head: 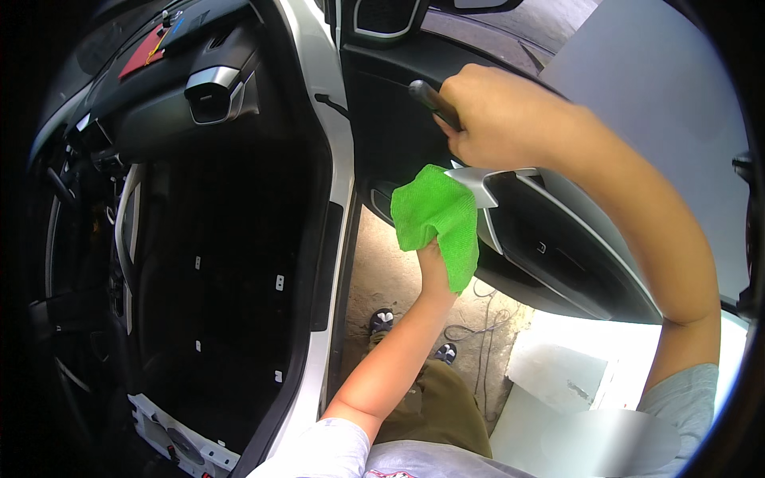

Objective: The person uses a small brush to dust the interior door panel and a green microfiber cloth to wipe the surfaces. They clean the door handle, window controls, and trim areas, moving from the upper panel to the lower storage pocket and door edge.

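Note:
My left hand point(433, 256) is mostly hidden under a bright green microfiber cloth point(435, 209), which it holds against the inner panel of an open car door point(388, 101). Part of the cloth hangs down over the wrist. Just beside the cloth is the silver trim point(475, 182) of the door's handle area. Above it, my right hand point(499, 116) is closed around a dark rod-like handle point(435, 103) with a greyish rounded end. The working end of that tool is hidden, so its kind cannot be told.
To the left lies the dark car interior, with a bare floor point(233, 269), a dashboard air vent point(210, 98) and a red item point(142, 57) on the dash. A white door sill point(311, 382) edges it. Cables point(487, 334) trail over the concrete floor point(373, 269) near my feet.

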Demonstrator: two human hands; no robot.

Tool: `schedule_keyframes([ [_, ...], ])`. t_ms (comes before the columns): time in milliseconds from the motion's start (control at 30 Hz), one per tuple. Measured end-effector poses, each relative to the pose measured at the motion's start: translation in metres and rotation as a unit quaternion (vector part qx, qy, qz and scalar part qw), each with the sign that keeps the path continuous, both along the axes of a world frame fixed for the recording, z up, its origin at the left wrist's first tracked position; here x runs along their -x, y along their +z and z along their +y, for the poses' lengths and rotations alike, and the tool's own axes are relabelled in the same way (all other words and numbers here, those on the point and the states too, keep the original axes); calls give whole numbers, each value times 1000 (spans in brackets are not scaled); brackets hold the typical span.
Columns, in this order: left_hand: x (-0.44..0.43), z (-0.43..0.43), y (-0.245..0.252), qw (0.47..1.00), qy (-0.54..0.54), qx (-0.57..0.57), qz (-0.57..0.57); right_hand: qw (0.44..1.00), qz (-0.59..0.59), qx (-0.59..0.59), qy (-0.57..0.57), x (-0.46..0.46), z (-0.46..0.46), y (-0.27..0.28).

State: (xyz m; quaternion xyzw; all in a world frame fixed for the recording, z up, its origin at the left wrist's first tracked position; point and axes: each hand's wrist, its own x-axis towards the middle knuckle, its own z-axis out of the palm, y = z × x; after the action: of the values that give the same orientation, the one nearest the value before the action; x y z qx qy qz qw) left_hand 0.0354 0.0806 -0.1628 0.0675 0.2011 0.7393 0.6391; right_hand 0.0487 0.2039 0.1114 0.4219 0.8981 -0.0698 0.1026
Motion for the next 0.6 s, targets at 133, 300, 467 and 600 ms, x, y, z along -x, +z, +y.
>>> schedule_keyframes([
  [133, 0, 2, -5, 1000, -12, -20, -2, 994, -64, 3, 92, 8, -5, -7],
  [300, 3, 1, -3, 998, -33, -39, -26, 982, -145, 0, 125, 5, -7, -14],
  [467, 8, -5, 4, 998, -28, -30, -39, 979, -78, -67, 176, 11, -10, -22],
  [600, 14, -6, 1, 996, -74, -48, 11, 981, 28, -129, 142, 13, -6, -22],
])
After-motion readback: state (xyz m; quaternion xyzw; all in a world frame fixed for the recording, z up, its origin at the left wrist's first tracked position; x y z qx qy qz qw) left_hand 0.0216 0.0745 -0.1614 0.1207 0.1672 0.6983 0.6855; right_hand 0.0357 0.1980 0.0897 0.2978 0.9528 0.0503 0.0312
